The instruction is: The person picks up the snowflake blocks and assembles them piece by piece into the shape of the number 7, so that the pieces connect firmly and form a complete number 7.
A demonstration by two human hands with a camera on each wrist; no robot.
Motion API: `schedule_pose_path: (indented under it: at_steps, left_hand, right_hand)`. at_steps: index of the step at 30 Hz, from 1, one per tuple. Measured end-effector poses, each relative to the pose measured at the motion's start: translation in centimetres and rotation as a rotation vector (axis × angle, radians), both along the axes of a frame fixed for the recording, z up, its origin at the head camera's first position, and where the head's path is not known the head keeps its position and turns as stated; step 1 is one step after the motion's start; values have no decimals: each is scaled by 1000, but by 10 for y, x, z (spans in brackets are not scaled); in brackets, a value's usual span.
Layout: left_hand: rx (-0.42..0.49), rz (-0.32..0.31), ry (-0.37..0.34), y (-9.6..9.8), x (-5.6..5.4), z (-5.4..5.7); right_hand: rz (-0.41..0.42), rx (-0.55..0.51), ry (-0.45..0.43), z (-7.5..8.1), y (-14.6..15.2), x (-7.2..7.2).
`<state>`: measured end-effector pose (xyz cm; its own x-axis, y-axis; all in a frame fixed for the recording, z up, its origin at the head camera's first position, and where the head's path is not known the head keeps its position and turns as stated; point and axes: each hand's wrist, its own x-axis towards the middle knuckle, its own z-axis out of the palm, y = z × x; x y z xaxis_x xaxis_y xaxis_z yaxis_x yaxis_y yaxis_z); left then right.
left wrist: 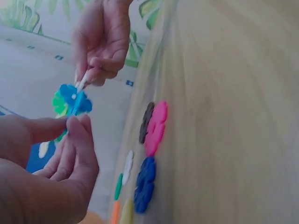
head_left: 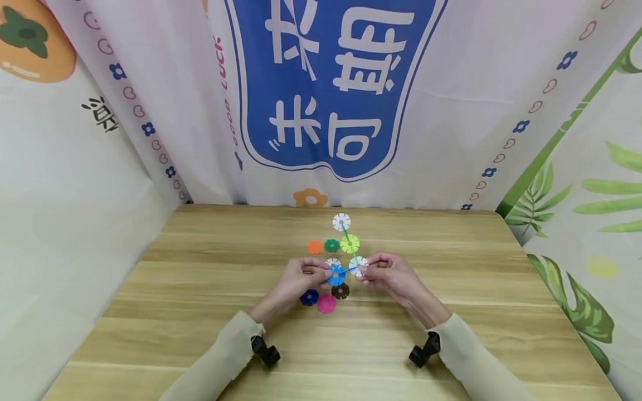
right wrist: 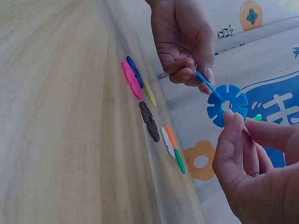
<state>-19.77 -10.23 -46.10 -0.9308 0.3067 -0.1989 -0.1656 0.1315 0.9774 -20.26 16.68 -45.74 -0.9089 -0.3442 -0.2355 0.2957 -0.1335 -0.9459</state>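
Note:
Both hands hold one chain of slotted plastic snowflake discs above the table. My left hand (head_left: 300, 277) pinches a blue disc by its edge, with the thumb on one side. That disc meets a second blue disc (right wrist: 219, 112) at an angle, as the right wrist view shows. My right hand (head_left: 393, 277) pinches the white disc (head_left: 355, 262) beside the blue pair between thumb and fingertips. From there the chain runs away through a yellow-green disc (head_left: 350, 243), with green discs seen edge-on between, to another white disc (head_left: 341, 220) at its far end.
Loose discs lie flat on the wooden table (head_left: 210, 312) under the hands: orange (head_left: 314, 247), green (head_left: 331, 245), white (head_left: 331, 260), brown (head_left: 340, 291), navy (head_left: 309, 297) and pink (head_left: 326, 303). A pale yellow disc (right wrist: 150, 93) shows in the wrist views. Printed curtain (head_left: 451, 111) hangs behind the table.

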Motion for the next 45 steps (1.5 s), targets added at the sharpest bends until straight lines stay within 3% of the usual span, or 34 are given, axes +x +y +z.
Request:
schedule_pose_path:
  at_steps: [3,8,12,17,25,45]
  left_hand:
    - [-120,-32,83,-10,-2,1]
    - [-425,-92,271,-25,0,5]
    - [-581,-134,314,-28,6,6]
    - [-712,-150,335,-27,12,2]
    - [-774,-152,334,-24,16,-2]
    - [-768,-183,252,-26,14,3]
  right_hand:
    - [-21,2,-6,4,3,-1]
    - [-49,9,-11,7,8,-4]
    - [-56,9,-16,7,10,-5]
    - [-54,4,-14,5,12,-5]
    - [-50,-6,-13,4,13,-5]
    - [-18,-21,-11,4,11,-4]
